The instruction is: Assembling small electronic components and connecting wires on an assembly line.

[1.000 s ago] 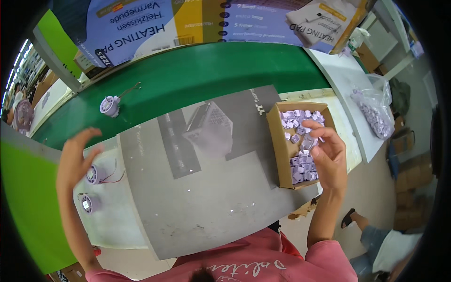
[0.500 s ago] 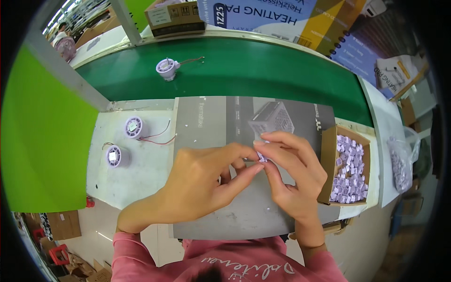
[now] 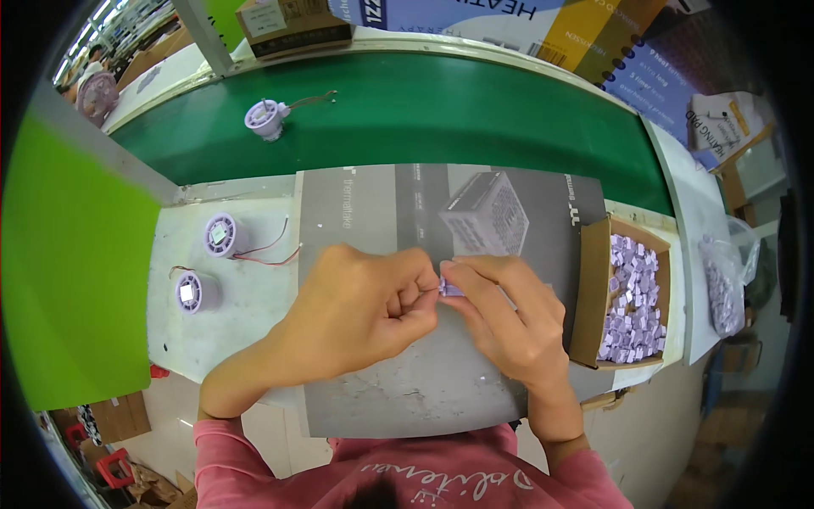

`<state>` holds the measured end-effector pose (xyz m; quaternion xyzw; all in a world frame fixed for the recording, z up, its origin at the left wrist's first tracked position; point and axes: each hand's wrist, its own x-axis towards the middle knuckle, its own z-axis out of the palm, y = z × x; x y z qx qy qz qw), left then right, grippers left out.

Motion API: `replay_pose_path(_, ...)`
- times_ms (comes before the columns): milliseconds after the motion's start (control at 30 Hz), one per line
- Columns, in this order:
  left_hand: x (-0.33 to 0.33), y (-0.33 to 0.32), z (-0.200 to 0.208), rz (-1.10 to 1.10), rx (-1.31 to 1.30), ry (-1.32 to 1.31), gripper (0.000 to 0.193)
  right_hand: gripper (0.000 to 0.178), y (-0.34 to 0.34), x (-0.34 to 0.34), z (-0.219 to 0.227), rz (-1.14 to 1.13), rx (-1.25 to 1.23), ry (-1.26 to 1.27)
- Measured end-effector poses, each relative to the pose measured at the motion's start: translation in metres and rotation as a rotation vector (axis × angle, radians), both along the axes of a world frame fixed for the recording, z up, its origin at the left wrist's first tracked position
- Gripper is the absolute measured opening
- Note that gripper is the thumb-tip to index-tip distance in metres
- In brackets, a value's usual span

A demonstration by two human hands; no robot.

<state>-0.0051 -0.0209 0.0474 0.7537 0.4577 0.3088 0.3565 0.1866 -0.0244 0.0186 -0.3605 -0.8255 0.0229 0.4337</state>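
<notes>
Over the grey cardboard sheet (image 3: 373, 399) my two hands meet. My right hand (image 3: 513, 327) pinches a small light-purple plastic piece (image 3: 452, 290) between thumb and fingers. Against the left end of that piece, my left hand (image 3: 365, 305) is closed with its fingers curled in. Whatever its fingertips grip is hidden. Right of my right hand stands an open cardboard box (image 3: 591, 297) heaped with small purple pieces (image 3: 632, 297). On the white tabletop at left are two round purple fan-like units (image 3: 222, 235) with thin wires, each bearing a pale square at its centre.
Across the back runs a green conveyor belt (image 3: 381, 110), carrying another purple unit (image 3: 265, 119) with a wire. Behind it stand a brown carton (image 3: 292, 30) and blue printed boxes (image 3: 475, 17). A bright green panel (image 3: 85, 280) borders the left; a plastic bag (image 3: 721, 288) lies far right.
Both hands have shifted slightly left with the small piece. My left fingers have curled tighter into a fist. The whole view has moved a little.
</notes>
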Motion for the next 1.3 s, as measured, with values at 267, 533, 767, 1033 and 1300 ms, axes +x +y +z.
replay_pose_path(267, 0.008, -0.004, -0.024, -0.080, 0.452, 0.283, 0.015, 0.032, 0.001, 0.003, -0.008, 0.018, -0.080, -0.144)
replay_pose_path(533, -0.002, 0.015, -0.019, 0.049, 0.702, 0.379, 0.019, 0.026, -0.001, 0.010, -0.005, 0.178, -0.471, -0.140)
replay_pose_path(767, -0.076, 0.012, -0.011, 0.131, 0.351, 0.754, 0.053, 0.037, 0.010, 0.029, 0.000, 0.117, -0.460, 0.268)
replay_pose_path(1033, -0.170, 0.027, -0.034, 0.144, 0.073, 0.867, 0.051, 0.042, 0.012, 0.019, -0.009, 0.522, -1.081, 0.994)
replay_pose_path(1300, -0.085, 0.002, -0.001, 0.036, 0.251, 0.733, 0.029, 0.040, 0.019, 0.023, -0.019, 0.560, -1.121, 0.932)
